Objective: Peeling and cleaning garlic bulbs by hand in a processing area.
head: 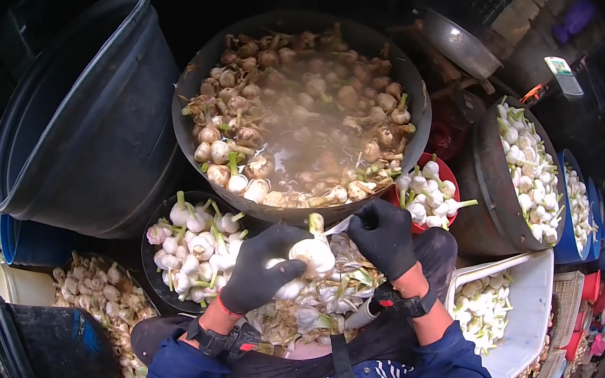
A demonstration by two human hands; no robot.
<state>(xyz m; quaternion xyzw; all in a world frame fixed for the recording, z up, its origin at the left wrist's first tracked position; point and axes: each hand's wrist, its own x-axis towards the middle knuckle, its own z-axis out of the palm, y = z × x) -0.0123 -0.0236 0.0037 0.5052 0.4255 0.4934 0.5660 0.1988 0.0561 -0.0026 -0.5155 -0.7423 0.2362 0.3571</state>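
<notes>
My left hand (265,271), in a black glove, is closed round a white garlic bulb (314,257) whose cut stem points away from me; at least one more bulb (290,288) shows under its thumb. At the right of that stem, my right hand (383,237), also gloved, pinches a strip of pale garlic skin (338,227) stretched from the bulb. Below both hands lies a pile of loose garlic skins (315,322) between my legs. Just beyond, a large round tub (416,146) holds unpeeled garlic in murky water.
A black basin (147,250) of white bulbs stands at left, under a big tilted dark barrel (102,127). To the right are a red bowl (452,178) of bulbs, a full dark drum (483,170) and a white tub (528,315) with garlic. Unpeeled bulbs (100,292) lie at lower left.
</notes>
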